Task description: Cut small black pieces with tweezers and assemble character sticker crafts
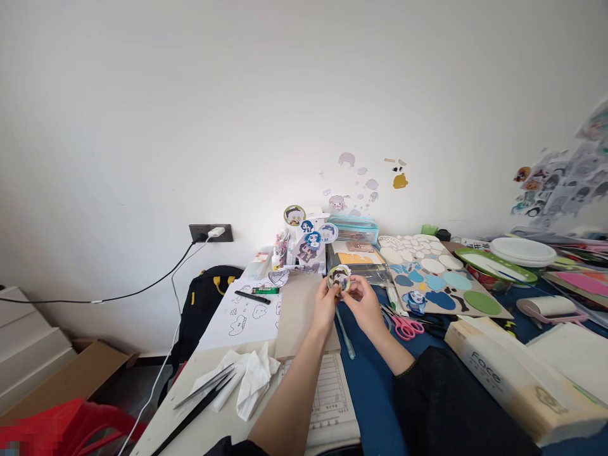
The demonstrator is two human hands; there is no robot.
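Between both hands, above the table, is a small round paper cutout (339, 276) with a cartoon figure and a yellow-green rim. My left hand (325, 305) pinches its lower left edge, thumb in front. My right hand (361, 303) has its fingertips closed at the cutout's lower right edge. Below them lie a plain grey-brown board (298, 316) and, to its right, a thin pale teal tool (348, 341) on the blue table cover. Pink-handled scissors (406, 325) rest right of my right hand.
Tweezers (204, 386) and crumpled tissue (256, 380) lie front left. Behind the hands stand several character cutouts (313, 240). A board of coloured paper shapes (439, 278) lies right, with a tissue pack (517, 380) nearer. A drawing sheet (223, 326) holds a green lighter (265, 291).
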